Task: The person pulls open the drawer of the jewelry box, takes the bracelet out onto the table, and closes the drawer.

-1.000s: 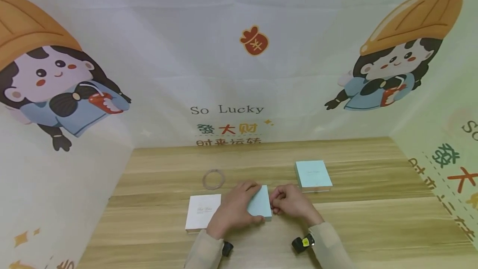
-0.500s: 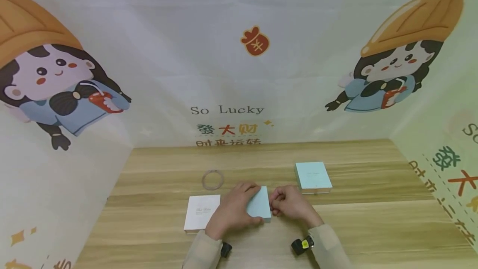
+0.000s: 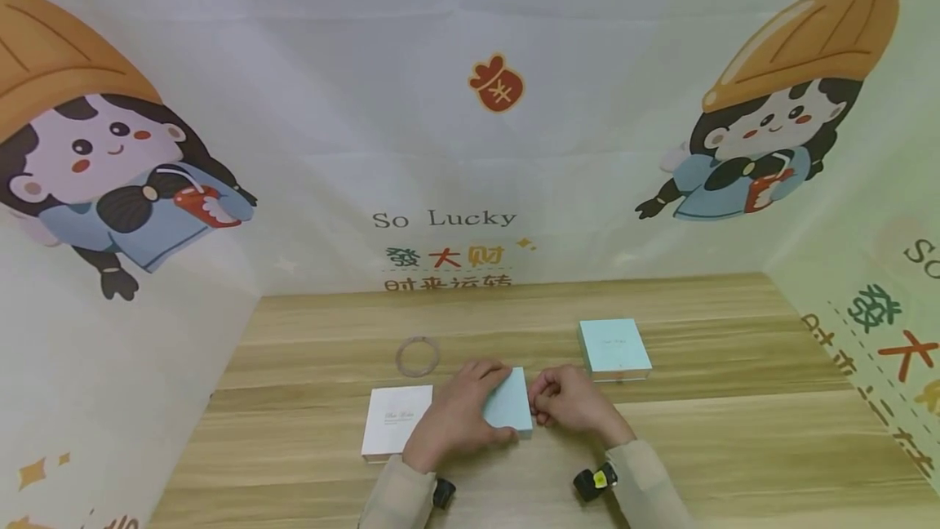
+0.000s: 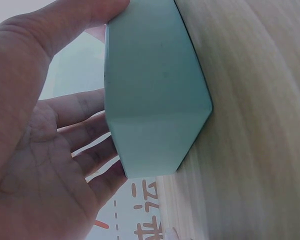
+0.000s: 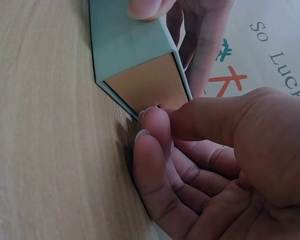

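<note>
Left hand (image 3: 461,411) clamped across a light-blue box (image 3: 512,406), thumb on the near side and fingers at the far, as the right hand (image 3: 571,400) pinches at the box's tan end (image 5: 142,82); the exact part caught is hidden by the fingertips. The box rests mid-table, well in from the back edge of the wooden table (image 3: 734,439). A white box (image 3: 396,413) and thin ring (image 3: 418,375) lie toward the left edge, a matching box (image 3: 615,345) toward the right. The step appears to be opening that end; next calls for a firm left hold and a straight outward pull.
</note>
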Action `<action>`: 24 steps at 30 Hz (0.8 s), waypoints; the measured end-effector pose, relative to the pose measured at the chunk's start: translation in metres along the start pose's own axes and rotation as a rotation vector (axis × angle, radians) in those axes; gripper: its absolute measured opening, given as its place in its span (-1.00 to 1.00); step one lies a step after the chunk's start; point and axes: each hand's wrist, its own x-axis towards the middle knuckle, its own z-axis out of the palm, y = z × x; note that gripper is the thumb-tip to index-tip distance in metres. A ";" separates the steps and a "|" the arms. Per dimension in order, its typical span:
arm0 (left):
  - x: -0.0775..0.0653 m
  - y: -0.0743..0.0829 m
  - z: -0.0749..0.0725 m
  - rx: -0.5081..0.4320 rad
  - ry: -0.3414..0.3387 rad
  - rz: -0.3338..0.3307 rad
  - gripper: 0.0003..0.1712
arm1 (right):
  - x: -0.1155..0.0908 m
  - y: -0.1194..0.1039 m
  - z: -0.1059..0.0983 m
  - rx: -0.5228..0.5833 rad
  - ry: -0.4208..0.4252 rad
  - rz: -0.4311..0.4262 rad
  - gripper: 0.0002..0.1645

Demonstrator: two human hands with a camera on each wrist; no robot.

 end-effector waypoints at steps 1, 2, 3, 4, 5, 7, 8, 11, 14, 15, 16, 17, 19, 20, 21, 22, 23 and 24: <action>0.000 0.000 0.000 -0.001 -0.001 -0.002 -0.01 | 0.000 0.000 0.000 0.001 -0.002 0.000 -0.84; 0.000 0.000 0.000 -0.003 -0.003 -0.004 -0.01 | 0.000 0.000 0.000 -0.001 -0.002 -0.001 -0.84; -0.001 0.000 0.000 -0.006 -0.005 -0.006 -0.01 | 0.000 0.000 0.000 0.000 -0.003 0.000 -0.83; -0.001 0.000 0.000 -0.008 -0.007 -0.008 -0.01 | 0.000 0.000 0.000 -0.001 -0.004 0.000 -0.83; -0.001 0.000 0.000 -0.010 -0.008 -0.010 -0.01 | -0.001 0.000 0.000 -0.001 -0.005 -0.001 -0.83; -0.001 0.001 -0.001 -0.016 -0.013 -0.014 0.00 | -0.001 0.001 0.000 0.000 -0.006 -0.002 -0.83; 0.000 0.001 -0.001 -0.017 -0.014 -0.013 0.00 | -0.001 0.001 0.000 0.002 -0.008 -0.002 -0.83; 0.000 0.001 -0.001 -0.016 -0.020 -0.014 0.00 | -0.001 0.000 -0.001 0.003 -0.016 -0.008 -0.83; -0.001 0.001 -0.002 -0.010 -0.025 -0.016 0.00 | -0.001 0.001 -0.002 0.000 -0.026 -0.012 -0.84; -0.001 0.001 -0.002 -0.010 -0.026 -0.017 0.00 | -0.001 0.001 -0.002 -0.002 -0.029 -0.013 -0.84; -0.001 0.001 -0.002 -0.011 -0.027 -0.018 0.01 | -0.001 0.001 -0.002 0.000 -0.033 -0.012 -0.84; -0.001 0.001 -0.002 -0.011 -0.028 -0.019 0.01 | -0.001 0.001 -0.002 0.000 -0.036 -0.012 -0.84; -0.001 0.001 -0.003 -0.010 -0.029 -0.020 0.01 | -0.001 0.002 -0.003 -0.001 -0.041 -0.011 -0.84; -0.001 0.001 -0.003 -0.009 -0.030 -0.020 0.01 | -0.001 0.001 -0.004 -0.001 -0.043 -0.010 -0.83; -0.001 0.001 -0.003 -0.009 -0.030 -0.020 0.01 | -0.001 0.002 -0.004 -0.001 -0.046 -0.009 -0.83; -0.001 0.001 -0.003 -0.007 -0.031 -0.021 0.01 | -0.002 0.001 -0.005 0.001 -0.050 -0.008 -0.83; -0.001 0.001 -0.003 -0.008 -0.031 -0.021 0.01 | -0.002 0.001 -0.005 -0.001 -0.053 -0.006 -0.83; -0.001 0.001 -0.004 -0.010 -0.030 -0.021 0.01 | -0.002 0.001 -0.006 -0.005 -0.054 -0.006 -0.84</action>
